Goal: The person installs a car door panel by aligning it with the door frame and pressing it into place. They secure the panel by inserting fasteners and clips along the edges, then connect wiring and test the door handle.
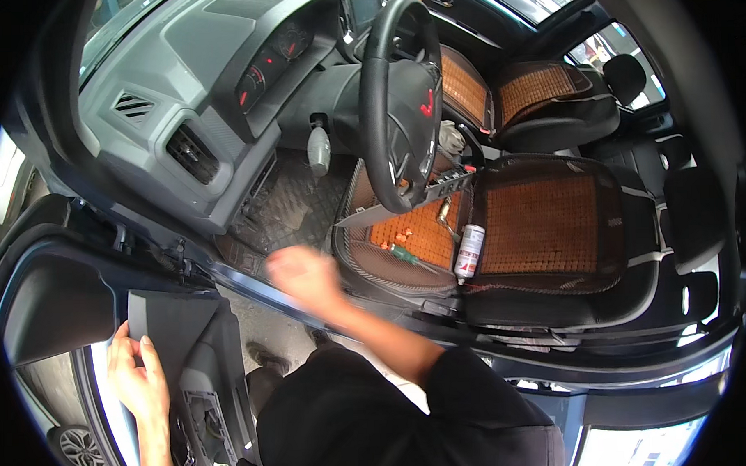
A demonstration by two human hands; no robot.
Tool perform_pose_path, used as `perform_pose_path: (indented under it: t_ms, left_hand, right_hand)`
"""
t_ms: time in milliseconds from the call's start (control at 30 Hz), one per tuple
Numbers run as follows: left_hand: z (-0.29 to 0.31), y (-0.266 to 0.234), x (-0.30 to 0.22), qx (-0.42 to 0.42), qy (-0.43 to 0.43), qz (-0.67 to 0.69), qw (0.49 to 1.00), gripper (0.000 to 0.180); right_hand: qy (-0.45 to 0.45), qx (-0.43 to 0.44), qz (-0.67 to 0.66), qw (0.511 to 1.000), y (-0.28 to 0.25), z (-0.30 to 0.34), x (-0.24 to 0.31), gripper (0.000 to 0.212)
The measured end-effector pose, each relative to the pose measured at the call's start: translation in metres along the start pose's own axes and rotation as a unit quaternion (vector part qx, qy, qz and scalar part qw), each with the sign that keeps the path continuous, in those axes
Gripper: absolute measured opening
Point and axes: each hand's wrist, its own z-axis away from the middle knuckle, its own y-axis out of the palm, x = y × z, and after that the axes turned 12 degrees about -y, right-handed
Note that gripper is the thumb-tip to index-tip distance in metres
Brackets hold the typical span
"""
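Note:
My left hand (135,374) grips the upper edge of a dark plastic door trim panel (188,338) on the open car door at the lower left. Blurred by motion, my right hand (302,272) hovers in the air above the door sill, between the door and the driver's seat; whether it holds anything cannot be seen. On the driver's seat (545,227), covered with a brown beaded mat, lie a white spray can (470,250), a green-handled screwdriver (407,255), a black switch panel (445,181) and several small orange clips.
The black steering wheel (381,101) rises over the seat's front. The grey dashboard (179,92) with vents and gauges fills the upper left. A rubber floor mat (294,207) lies in the footwell. The passenger seat (541,91) is behind.

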Motion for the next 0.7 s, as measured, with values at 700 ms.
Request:
perform_pose_path:
  t_ms: [700]
  left_hand:
    - [-0.001,0.004,0.000,-0.090,0.109,-0.012,0.990,0.020]
  right_hand:
    - [0.180,0.088,0.540,0.817,-0.237,0.068,-0.207,0.021]
